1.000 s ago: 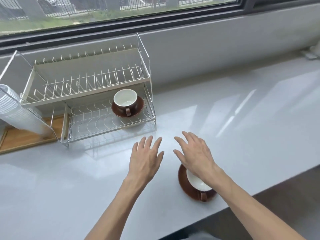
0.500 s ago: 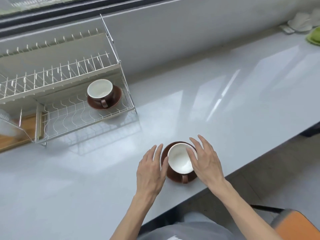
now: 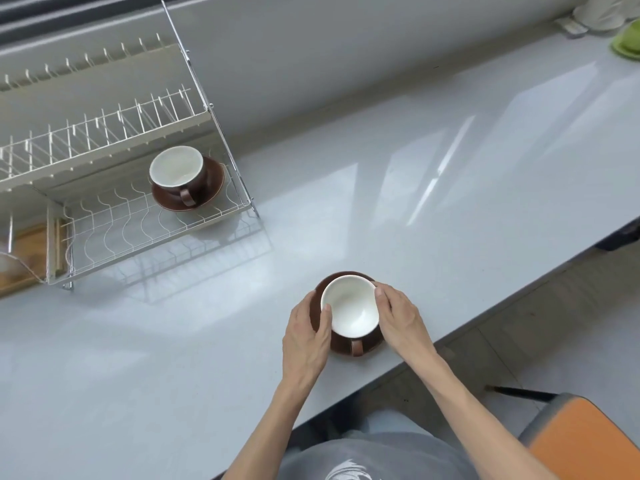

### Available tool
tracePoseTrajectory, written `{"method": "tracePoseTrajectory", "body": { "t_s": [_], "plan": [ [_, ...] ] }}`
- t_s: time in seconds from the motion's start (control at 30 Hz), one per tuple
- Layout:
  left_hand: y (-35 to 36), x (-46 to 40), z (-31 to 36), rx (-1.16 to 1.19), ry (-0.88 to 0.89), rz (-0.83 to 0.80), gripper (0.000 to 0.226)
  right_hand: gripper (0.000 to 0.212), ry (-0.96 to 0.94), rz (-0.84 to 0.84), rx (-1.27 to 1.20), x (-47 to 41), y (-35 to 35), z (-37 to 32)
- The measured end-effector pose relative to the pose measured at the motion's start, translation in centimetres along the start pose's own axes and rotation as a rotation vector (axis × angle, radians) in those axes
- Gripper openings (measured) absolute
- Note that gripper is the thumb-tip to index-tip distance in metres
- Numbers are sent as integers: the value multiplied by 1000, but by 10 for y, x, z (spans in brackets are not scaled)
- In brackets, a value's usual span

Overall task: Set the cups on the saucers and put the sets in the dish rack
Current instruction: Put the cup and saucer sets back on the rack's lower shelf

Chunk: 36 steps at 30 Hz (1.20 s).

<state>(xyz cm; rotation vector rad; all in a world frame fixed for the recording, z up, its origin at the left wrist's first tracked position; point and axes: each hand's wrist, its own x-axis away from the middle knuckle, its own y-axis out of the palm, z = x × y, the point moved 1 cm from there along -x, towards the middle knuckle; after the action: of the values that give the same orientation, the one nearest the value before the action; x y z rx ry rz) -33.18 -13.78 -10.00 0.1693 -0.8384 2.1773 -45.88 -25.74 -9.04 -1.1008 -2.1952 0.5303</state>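
A brown cup with a white inside [image 3: 349, 308] stands on a brown saucer [image 3: 372, 341] near the counter's front edge, its handle toward me. My left hand [image 3: 306, 332] grips the left side of this set and my right hand [image 3: 401, 318] grips the right side, thumbs at the cup's rim. A second cup [image 3: 176, 168] sits on its saucer [image 3: 211, 187] on the lower shelf of the wire dish rack [image 3: 149, 233] at the back left.
The rack's upper shelf [image 3: 97, 133] holds nothing. A wooden board [image 3: 24, 251] lies left of the rack. White dishes [image 3: 602, 12] and a green item [image 3: 627, 46] sit at the far right corner. An orange chair seat [image 3: 588, 438] is at my lower right.
My view tilted down and to the right. Both hands came down from above the counter onto the near cup and saucer and closed around them.
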Motion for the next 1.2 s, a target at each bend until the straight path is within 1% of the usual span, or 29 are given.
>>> {"method": "tracePoseTrajectory", "body": {
  "t_s": [0.17,0.33,0.67,1.0,1.07,1.17,1.2],
  "plan": [
    [-7,-7,3,136,-84,-46,42,39,13,15,-3,-4,-1,-5],
    [-12,-8,4,167,-93,-42,38,41,-5,1,4,-5,-2,-13],
    [-35,-5,-4,251,-135,-3,39,42,-53,-43,71,-6,10,-38],
    [-80,-6,-23,316,-168,80,37,42,-119,-125,95,-8,41,-80],
    [-91,-7,-28,325,-173,96,32,42,-138,-147,97,-8,49,-90],
    [-109,-7,-35,340,-181,130,11,43,-166,-182,91,-9,62,-103],
    [-116,-7,-38,343,-181,143,9,42,-173,-192,91,-9,67,-108]
  ]
}}
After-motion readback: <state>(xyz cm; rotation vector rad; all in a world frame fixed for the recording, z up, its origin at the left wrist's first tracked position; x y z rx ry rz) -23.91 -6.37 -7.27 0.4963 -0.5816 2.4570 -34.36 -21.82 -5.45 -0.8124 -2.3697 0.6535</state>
